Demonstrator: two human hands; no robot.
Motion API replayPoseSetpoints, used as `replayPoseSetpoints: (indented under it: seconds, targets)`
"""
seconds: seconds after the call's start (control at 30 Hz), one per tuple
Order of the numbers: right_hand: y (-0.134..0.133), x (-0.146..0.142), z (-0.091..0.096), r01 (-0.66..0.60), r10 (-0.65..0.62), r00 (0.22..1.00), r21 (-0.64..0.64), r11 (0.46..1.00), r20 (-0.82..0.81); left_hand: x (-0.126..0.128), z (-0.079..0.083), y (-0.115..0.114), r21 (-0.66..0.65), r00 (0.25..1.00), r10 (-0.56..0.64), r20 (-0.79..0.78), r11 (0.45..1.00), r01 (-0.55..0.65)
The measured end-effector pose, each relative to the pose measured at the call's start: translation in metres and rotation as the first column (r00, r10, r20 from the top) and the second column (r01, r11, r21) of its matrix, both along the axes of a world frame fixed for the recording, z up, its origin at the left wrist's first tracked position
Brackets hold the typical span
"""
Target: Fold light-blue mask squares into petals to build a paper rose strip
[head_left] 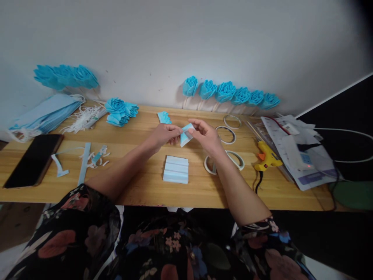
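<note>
Between my two hands, above the middle of the wooden table, is a small folded piece of blue and white mask fabric (185,137). My left hand (167,136) pinches its left edge between thumb and fingers. On the other side, my right hand (205,135) grips its upper right part, thumb in front. Just below lies a stack of pale blue fabric pieces (176,170). Behind my left hand rests a small blue piece with a scalloped edge (164,117).
Blue fabric roses (225,92) on sticks lean against the wall, with more roses (118,111) at left. Face masks (48,114), a phone (33,160) and scraps (97,156) lie left. Tape rolls (226,135), a yellow glue gun (266,156) and papers (305,171) lie right.
</note>
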State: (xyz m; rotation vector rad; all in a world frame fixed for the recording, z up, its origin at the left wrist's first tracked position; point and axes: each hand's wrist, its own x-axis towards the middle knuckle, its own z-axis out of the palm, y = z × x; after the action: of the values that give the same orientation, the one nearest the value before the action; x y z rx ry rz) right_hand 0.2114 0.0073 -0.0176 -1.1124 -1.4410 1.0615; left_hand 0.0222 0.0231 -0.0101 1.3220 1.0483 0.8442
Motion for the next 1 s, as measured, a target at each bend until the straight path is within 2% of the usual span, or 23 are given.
replayPoseSetpoints:
  seconds: [0.1, 0.17, 0.33, 0.53, 0.8, 1.0]
  targets:
    - [-0.0005, -0.0012, -0.0013, -0.034, 0.03, 0.998, -0.086, 0.996, -0.054, 0.0014, 0.0018, -0.0011, 0.003, 1.0, -0.021, -0.012, 1.0, 0.021]
    - [-0.0008, -0.0021, -0.0025, -0.025, 0.021, 0.998, -0.09, 0.996, -0.053, 0.0024, 0.0039, -0.0022, 0.0, 0.999, -0.042, -0.033, 0.999, 0.042]
    - [-0.0006, -0.0037, -0.0042, 0.039, -0.039, 0.999, -0.013, 0.999, 0.007, 0.0026, 0.0078, -0.0051, -0.003, 0.995, -0.08, -0.052, 0.997, 0.08]
    - [-0.0028, -0.0033, 0.0024, 0.032, -0.042, 0.993, 0.091, 0.995, 0.109, 0.0007, 0.0041, -0.0016, -0.065, 0.997, -0.08, -0.011, 0.995, 0.08]
    - [-0.0001, 0.0004, 0.0021, -0.005, -0.019, 0.984, 0.132, 0.991, 0.178, -0.002, 0.0012, 0.0024, -0.132, 0.994, -0.071, 0.077, 0.988, 0.081]
    - [0.0007, 0.0012, -0.0004, -0.016, -0.013, 0.983, 0.152, 0.988, 0.184, -0.0021, 0.0024, 0.0025, -0.126, 0.993, -0.079, 0.088, 0.988, 0.09]
